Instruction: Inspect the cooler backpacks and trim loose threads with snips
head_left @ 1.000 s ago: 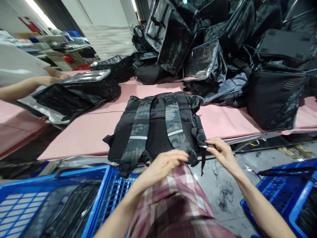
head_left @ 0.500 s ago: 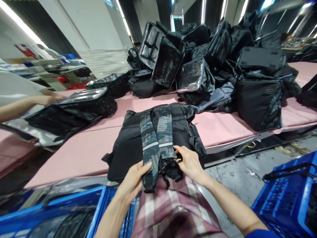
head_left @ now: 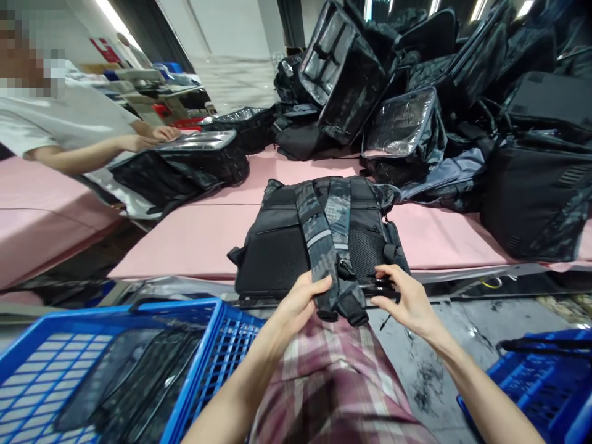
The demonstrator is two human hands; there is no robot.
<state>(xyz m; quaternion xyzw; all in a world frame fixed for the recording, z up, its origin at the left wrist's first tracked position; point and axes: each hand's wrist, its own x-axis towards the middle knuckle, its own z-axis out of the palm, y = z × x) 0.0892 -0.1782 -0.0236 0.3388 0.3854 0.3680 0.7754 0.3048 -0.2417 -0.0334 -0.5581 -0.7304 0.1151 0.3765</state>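
A black backpack [head_left: 277, 256] with grey camouflage shoulder straps lies back-panel up at the near edge of the pink-covered table. My left hand [head_left: 300, 299] is closed on the lower end of a shoulder strap [head_left: 320, 246], thumb on top. Just right of the strap ends, my right hand [head_left: 409, 302] is curled around small dark thread snips [head_left: 383, 285], mostly hidden by the fingers. Their tip points left toward the straps. The second strap [head_left: 340, 216] lies beside the first, its webbing end hanging over the table edge.
Black bags with silvery linings [head_left: 400, 126] are heaped at the back right of the pink table [head_left: 185, 246]. At left, a co-worker's hands [head_left: 143, 139] touch another bag [head_left: 185, 166]. Blue crates [head_left: 215, 320] stand low at both sides; the left one holds dark pieces.
The view has swung left, so everything sits further right. My right hand has drawn away from the strap to the right with the snips. My left hand still grips the strap.
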